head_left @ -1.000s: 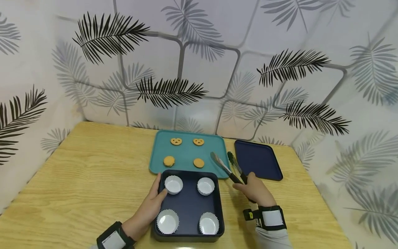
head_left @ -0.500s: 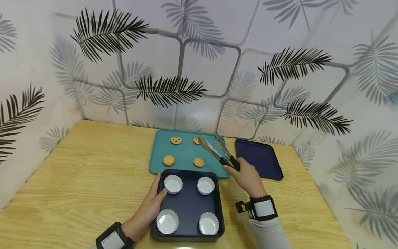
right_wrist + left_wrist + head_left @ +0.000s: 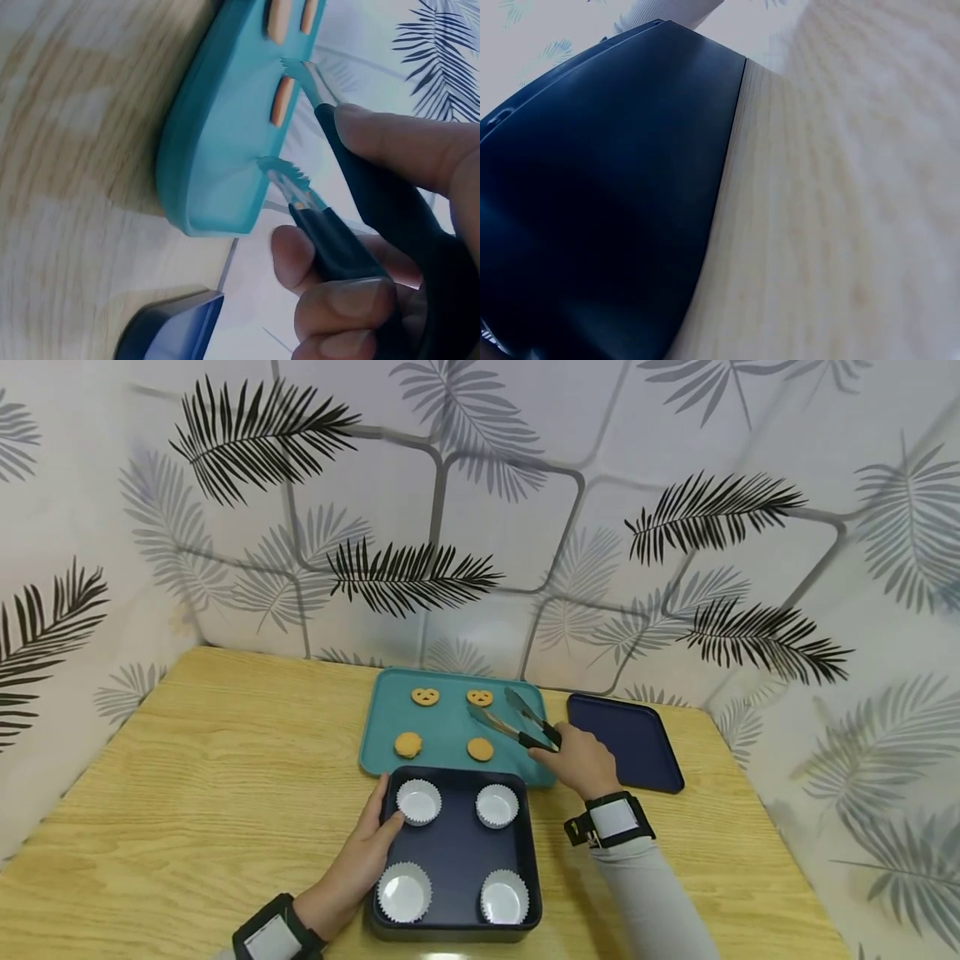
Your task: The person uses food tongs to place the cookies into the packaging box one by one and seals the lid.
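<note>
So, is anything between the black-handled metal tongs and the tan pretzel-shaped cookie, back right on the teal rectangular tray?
Nothing visible: the right hand holds the tongs spread over the tray, close to the cookie.

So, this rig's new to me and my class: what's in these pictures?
There's no robot, only a person's bare left hand and right hand. The wide picture comes from a camera worn on the head; the two close ones come from a camera on each wrist. On the table lie a teal tray with four cookies, a navy tray, and a pan with four paper cups. The left hand grips the pan's side; the right hand holds tongs over the teal tray, tips apart.
</note>
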